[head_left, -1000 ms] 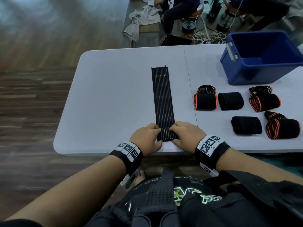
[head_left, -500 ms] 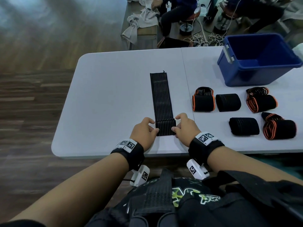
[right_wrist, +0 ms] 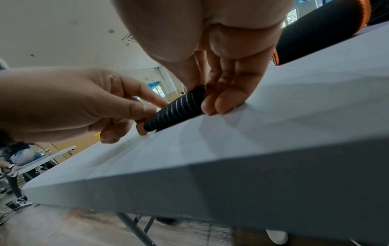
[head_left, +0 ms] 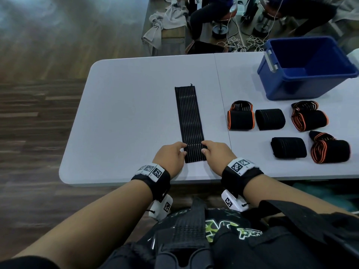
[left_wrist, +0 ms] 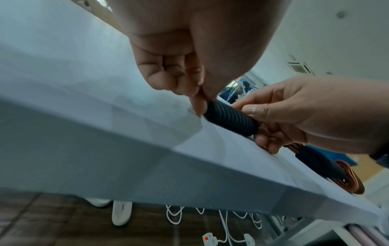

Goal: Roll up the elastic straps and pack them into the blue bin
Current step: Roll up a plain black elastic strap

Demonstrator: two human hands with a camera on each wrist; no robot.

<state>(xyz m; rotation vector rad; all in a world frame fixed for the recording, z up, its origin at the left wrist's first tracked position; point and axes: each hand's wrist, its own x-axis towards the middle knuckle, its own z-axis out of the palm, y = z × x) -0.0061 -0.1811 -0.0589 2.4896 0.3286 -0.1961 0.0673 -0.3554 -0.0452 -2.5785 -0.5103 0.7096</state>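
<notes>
Between the two hands, at the near edge of the table [head_left: 124,105], the black strap [head_left: 189,117] lies flat with its near end rolled; the left hand [head_left: 171,159] pinches the roll's left end and the right hand [head_left: 216,157] its right end; five rolled straps [head_left: 270,119] and the blue bin [head_left: 308,68] sit beyond the right hand.
</notes>
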